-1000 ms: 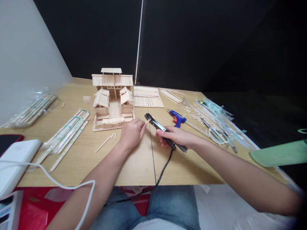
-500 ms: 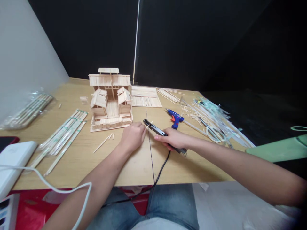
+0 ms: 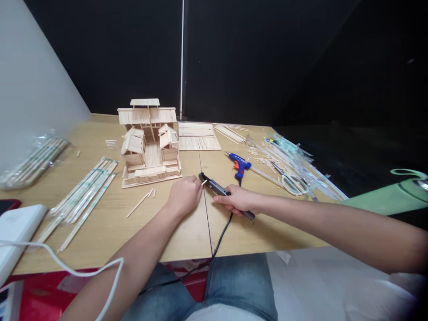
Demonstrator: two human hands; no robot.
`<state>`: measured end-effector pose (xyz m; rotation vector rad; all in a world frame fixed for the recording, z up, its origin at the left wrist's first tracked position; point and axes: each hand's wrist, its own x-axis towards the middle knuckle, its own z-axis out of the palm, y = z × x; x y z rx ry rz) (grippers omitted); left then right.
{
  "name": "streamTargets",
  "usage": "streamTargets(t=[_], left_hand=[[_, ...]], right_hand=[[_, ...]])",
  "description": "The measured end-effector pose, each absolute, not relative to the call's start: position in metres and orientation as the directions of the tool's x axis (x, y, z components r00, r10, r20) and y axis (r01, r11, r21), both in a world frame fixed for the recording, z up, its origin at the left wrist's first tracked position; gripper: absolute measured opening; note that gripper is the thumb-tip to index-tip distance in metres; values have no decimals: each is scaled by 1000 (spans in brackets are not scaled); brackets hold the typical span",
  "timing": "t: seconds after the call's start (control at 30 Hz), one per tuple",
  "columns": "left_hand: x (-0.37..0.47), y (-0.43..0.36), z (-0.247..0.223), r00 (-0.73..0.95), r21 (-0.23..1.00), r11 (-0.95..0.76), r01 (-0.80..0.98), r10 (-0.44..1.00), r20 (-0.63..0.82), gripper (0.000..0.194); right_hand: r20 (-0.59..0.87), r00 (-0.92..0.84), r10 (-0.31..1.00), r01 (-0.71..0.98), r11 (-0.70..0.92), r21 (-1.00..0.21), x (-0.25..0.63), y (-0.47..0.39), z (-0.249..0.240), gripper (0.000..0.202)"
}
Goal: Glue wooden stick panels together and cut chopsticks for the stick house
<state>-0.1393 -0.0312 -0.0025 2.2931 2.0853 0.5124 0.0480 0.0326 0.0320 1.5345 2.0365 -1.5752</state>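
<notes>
My left hand (image 3: 185, 195) is closed, pinching a thin wooden stick (image 3: 204, 182) whose short pale end shows beyond the fingers. That end meets the jaws of black-and-silver shears (image 3: 214, 187). My right hand (image 3: 236, 199) wraps around the shears' handles, which are squeezed together. The shears point up and left, just above the table. A small house model built of wooden sticks (image 3: 152, 154) stands behind my left hand. Cut stick pieces (image 3: 139, 205) lie to the left of that hand.
A blue glue gun (image 3: 239, 166) lies beyond my right hand. Scissors (image 3: 294, 185), scraps and plastic wrappers (image 3: 290, 147) are at right, near a green bottle (image 3: 384, 199). Wrapped sticks (image 3: 85, 191) and a white power bank (image 3: 22, 232) lie at left. A black cord (image 3: 220, 245) crosses the table edge.
The shears' handles have come closer together, and the stick end that stuck out past the jaws no longer shows there. The whole view has shifted slightly.
</notes>
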Motion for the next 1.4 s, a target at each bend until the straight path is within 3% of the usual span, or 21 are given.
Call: streamTargets(t=[0.1,0.23,0.33,0.53,0.67,0.73,0.83,0.9,1.0,1.13,1.2,1.27,1.33,1.4], left_hand=[[-144,-31,1,-5,268,-66,961,967,256,31],[-151,-30,4,-79,316,-14,949,957,280,28],[-154,-29,3,-112,292,34,956,961,253,29],[-160,-28,3,-189,258,132,957,960,209,31],[-161,-27,4,-205,252,149,956,955,213,29],[-161,-27,5,-222,238,171,956,952,209,29],[-160,-27,6,-245,248,192,950,948,202,28],[-160,-28,7,-248,304,175,936,944,219,27],[-162,-27,7,-260,435,130,891,932,253,25],[-166,-22,4,-327,662,103,743,918,224,23],[-168,-18,1,-369,810,88,580,915,165,24],[-169,-15,0,-400,939,85,333,914,59,27],[-168,-14,0,-393,994,87,63,918,-55,32],[-166,-14,3,-361,988,83,-131,924,-126,38]], right_hand=[[-596,-517,614,732,-44,-680,52,42,37,41],[-446,-513,733,649,-10,-761,49,71,47,29],[-367,-462,807,572,-45,-819,40,98,53,22],[-354,-404,843,361,-209,-909,16,124,45,18],[-293,-374,880,386,-140,-912,-1,134,32,18],[-187,-319,929,545,18,-838,-11,144,29,16],[4,-283,959,808,241,-538,-28,163,27,18],[25,-294,955,882,281,-378,-40,172,25,23],[-14,-307,952,912,290,-289,-53,176,21,26],[7,-320,947,910,310,-275,-55,172,17,28],[-23,-316,949,886,286,-365,-50,164,19,23],[-113,-356,928,750,211,-627,-43,149,22,22],[-200,-477,856,425,26,-905,-36,127,25,27],[-220,-585,780,106,-195,-975,-31,102,26,36]])
